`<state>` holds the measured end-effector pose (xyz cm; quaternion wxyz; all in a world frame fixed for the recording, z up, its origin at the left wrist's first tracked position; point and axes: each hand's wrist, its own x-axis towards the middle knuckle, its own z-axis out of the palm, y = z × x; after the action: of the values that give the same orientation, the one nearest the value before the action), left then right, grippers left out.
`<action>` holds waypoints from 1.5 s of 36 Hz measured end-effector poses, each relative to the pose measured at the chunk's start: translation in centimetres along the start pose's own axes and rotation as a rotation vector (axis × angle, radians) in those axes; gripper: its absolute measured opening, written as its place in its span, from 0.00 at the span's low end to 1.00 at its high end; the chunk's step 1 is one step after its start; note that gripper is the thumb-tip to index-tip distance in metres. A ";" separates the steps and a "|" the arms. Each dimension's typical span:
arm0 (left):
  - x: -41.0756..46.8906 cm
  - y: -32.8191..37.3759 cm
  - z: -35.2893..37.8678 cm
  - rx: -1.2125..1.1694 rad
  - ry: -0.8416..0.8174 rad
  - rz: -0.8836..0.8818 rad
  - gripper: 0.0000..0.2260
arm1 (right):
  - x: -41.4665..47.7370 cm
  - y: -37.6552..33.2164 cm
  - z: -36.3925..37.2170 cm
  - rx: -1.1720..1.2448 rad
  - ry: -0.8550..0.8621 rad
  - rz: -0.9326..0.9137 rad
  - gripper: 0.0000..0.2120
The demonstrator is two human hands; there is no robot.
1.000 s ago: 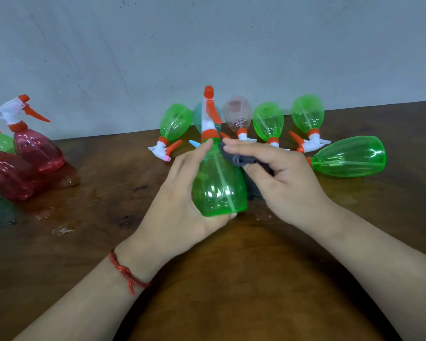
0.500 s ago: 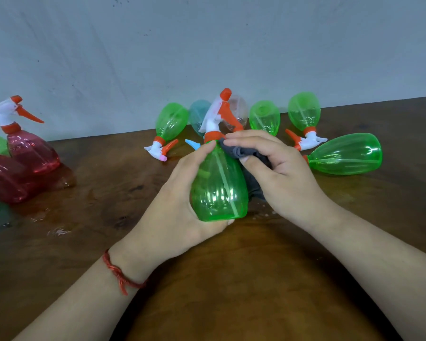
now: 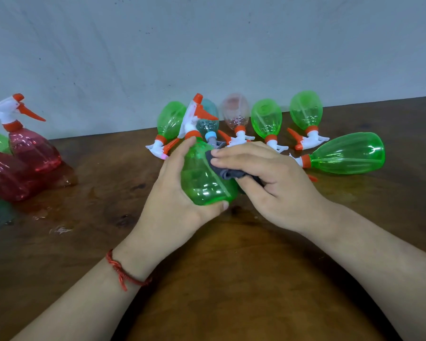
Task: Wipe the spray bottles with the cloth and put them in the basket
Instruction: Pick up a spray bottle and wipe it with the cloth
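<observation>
Wiping of one green spray bottle [image 3: 204, 178] is under way over the middle of the table [image 3: 231, 279]. The left hand [image 3: 172, 193] has its fingers and thumb curled round the body of this bottle and holds it upright. The right hand [image 3: 276, 183] pinches a dark grey cloth [image 3: 221, 168] between thumb and fingers and presses it on the right shoulder of the bottle. This bottle is probably only partly cleaned, and it is not yet put away.

Six lying bottles [image 3: 266, 116] wait along the far edge of the table, just behind the hands: four green, one bluish and one pale pink. They seem not to be wiped. Near the left edge stand red bottles [image 3: 32, 148] with a green one behind them, beside wet patches [image 3: 59, 230] on the wood; whether these are finished cannot be told. No basket is in view, so the number of bottles inside it is unknown. Most of the work seems to remain.
</observation>
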<state>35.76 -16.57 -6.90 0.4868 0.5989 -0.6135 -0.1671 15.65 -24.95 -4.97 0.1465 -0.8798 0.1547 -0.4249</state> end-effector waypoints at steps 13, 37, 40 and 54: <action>0.4 1.0 -0.3 -0.237 0.099 -0.119 0.48 | -0.2 -0.4 0.0 -0.031 -0.081 -0.123 0.22; -0.8 1.1 0.2 -0.062 -0.103 0.097 0.52 | 0.4 -0.2 0.2 0.501 0.191 0.417 0.17; -0.8 1.3 0.2 -0.101 -0.141 0.086 0.52 | 0.5 0.0 0.1 0.524 0.211 0.412 0.15; -0.5 0.8 0.3 0.105 -0.151 0.239 0.48 | 0.0 0.4 0.4 0.239 0.153 0.296 0.18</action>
<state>35.04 -16.09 -6.61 0.4240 0.5319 -0.7231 -0.1203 15.89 -25.22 -5.39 0.2986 -0.7889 0.2416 -0.4797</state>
